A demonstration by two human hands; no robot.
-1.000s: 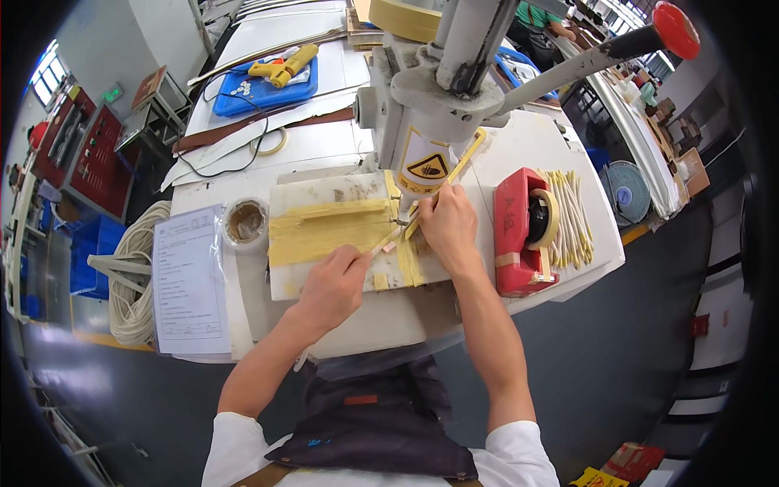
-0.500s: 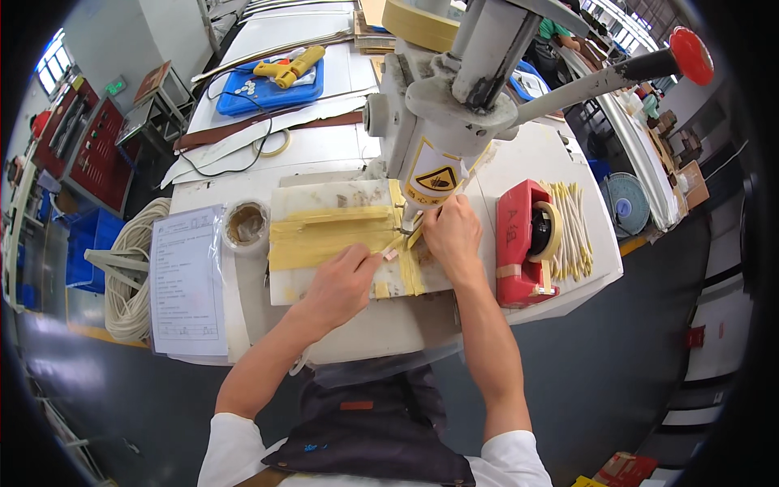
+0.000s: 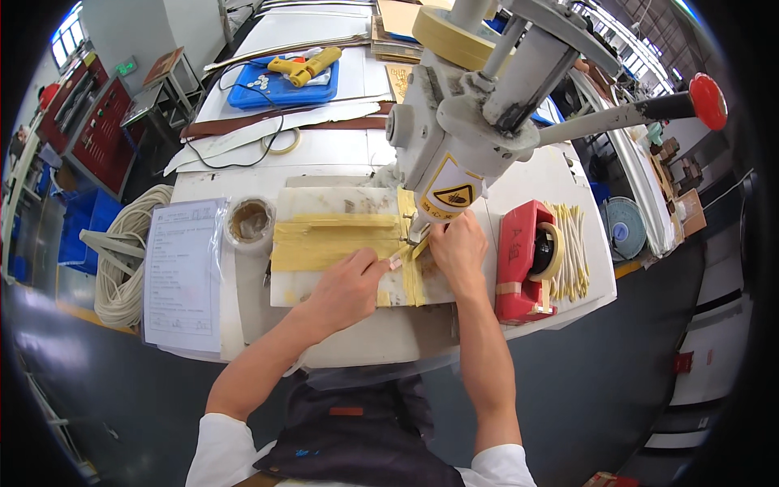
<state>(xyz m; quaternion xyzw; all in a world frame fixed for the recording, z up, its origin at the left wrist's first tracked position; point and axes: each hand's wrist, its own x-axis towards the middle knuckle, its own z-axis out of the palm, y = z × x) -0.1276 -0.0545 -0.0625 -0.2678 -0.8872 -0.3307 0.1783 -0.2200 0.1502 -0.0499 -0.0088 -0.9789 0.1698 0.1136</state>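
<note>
My left hand [image 3: 345,284] is closed in a pinch over the white block [image 3: 324,288], with a small pinkish-white end [image 3: 395,264] showing at its fingertips. My right hand [image 3: 459,250] is closed close under the nose of a grey hand press [image 3: 454,134]. A narrow yellow strip [image 3: 421,249] comes out at its fingertips; the fingers cover the rest. Whether the strip joins the pale end, I cannot tell. Yellow tape [image 3: 324,252] covers part of the block, which lies beneath the press. The press's lever with a red knob [image 3: 707,101] points up to the right.
Right of the block stand a red tape dispenser [image 3: 515,268] and a pile of white cords with yellow ends [image 3: 573,252]. A tape roll [image 3: 248,223], a printed sheet [image 3: 182,272] and coiled rope [image 3: 130,276] are at left. Behind is a blue tray [image 3: 280,93] holding a yellow glue gun [image 3: 307,66].
The whole view has shifted slightly, with the press and block sitting a little further right in the picture. Both hands remain closed at the same place by the press.
</note>
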